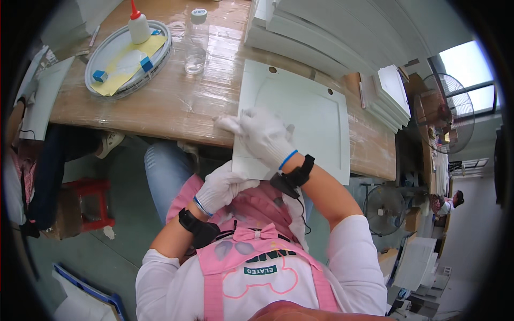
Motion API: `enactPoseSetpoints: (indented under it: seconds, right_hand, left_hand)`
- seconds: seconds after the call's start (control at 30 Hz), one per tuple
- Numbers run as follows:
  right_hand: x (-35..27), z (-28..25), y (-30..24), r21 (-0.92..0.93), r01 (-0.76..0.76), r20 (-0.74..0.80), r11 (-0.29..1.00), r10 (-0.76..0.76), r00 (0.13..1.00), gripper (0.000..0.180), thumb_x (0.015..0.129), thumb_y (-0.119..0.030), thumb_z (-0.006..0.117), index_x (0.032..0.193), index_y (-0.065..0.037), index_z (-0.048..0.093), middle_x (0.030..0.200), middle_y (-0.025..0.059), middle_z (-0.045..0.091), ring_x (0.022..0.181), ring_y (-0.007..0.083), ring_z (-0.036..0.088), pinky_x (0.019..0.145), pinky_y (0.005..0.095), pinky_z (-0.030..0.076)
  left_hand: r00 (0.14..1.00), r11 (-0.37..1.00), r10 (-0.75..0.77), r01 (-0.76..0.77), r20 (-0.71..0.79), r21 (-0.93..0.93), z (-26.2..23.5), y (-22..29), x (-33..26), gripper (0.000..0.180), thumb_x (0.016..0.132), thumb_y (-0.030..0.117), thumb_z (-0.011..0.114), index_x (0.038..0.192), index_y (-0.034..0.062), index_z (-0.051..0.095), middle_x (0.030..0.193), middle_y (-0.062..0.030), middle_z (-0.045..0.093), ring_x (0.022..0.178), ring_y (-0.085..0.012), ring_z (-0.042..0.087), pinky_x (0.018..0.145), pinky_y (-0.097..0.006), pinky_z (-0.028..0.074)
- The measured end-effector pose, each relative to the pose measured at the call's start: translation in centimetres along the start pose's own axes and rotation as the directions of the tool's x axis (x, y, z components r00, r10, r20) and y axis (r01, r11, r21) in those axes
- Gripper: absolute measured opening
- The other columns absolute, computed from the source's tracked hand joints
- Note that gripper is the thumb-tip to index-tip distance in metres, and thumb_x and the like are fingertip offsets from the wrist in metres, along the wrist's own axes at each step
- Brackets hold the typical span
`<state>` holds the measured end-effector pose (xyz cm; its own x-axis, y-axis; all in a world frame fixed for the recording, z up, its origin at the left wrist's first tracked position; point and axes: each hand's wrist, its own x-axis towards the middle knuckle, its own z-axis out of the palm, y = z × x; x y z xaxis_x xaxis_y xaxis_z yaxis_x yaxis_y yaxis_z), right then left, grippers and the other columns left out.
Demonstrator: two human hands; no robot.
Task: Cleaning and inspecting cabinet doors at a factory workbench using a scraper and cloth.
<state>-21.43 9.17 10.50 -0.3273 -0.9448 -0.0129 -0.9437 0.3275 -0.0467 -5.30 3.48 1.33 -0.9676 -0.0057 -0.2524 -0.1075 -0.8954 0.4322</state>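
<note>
A flat white panel with two round holes near its far edge lies on the table, its near end overhanging the edge. My left hand, in a white knit glove, is closed at the panel's near left corner, thumb and fingers about the edge. Over the panel's left side rests my right hand, gloved alike with a blue cuff. Its fingers are bent against the surface, one pointing left past the edge. Whatever lies under that palm is hidden. Both wrists wear black straps.
On the wrapped table stand a round white lid with yellow paper, small blue blocks and a red-tipped bottle, and a clear bottle. Panel stacks rise behind. Another person sits at left, near a red stool. Fans stand right.
</note>
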Motion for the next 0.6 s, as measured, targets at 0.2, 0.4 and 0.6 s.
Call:
enactPoseSetpoints:
  seconds: [0.2, 0.4, 0.6]
  right_hand:
    - [-1.0, -1.2, -1.4, 0.156, 0.242, -0.094, 0.958, -0.229, 0.969, 0.022, 0.08, -0.02, 0.061, 0.098, -0.025, 0.072, 0.083, 0.0106, 0.057, 0.074, 0.03, 0.062, 0.064, 0.0444, 0.051]
    - [-1.3, 1.8, -1.2, 0.079, 0.304, -0.03, 0.949, -0.303, 0.953, 0.028, 0.082, -0.019, 0.06, 0.104, -0.034, 0.069, 0.082, 0.0094, 0.055, 0.08, 0.0284, 0.062, 0.069, 0.0435, 0.052]
    - [1.0, -2.3, -0.9, 0.138, 0.085, 0.091, 0.987, -0.098, 0.991, 0.026, 0.08, -0.022, 0.062, 0.101, -0.032, 0.071, 0.087, 0.0106, 0.059, 0.088, 0.0296, 0.064, 0.072, 0.0425, 0.052]
  left_hand:
    - [0.998, 0.999, 0.034, -0.036, -0.054, -0.03, 0.6, 0.4, 0.0, 0.043, 0.095, -0.002, 0.045, 0.137, -0.0077, 0.04, 0.131, -0.0205, 0.055, 0.117, -0.0322, 0.06, 0.102, -0.042, 0.052]
    - [0.995, 0.999, 0.011, -0.008, -0.099, 0.031, 0.1, -0.3, 0.6, 0.041, 0.096, -0.001, 0.046, 0.136, -0.0081, 0.042, 0.134, -0.0212, 0.054, 0.118, -0.0331, 0.06, 0.101, -0.042, 0.052]
    - [0.997, 0.999, 0.0, -0.003, -0.077, -0.04, -0.1, -0.2, 1.1, 0.044, 0.094, -0.003, 0.047, 0.138, -0.006, 0.04, 0.133, -0.0201, 0.054, 0.116, -0.0335, 0.061, 0.095, -0.043, 0.056]
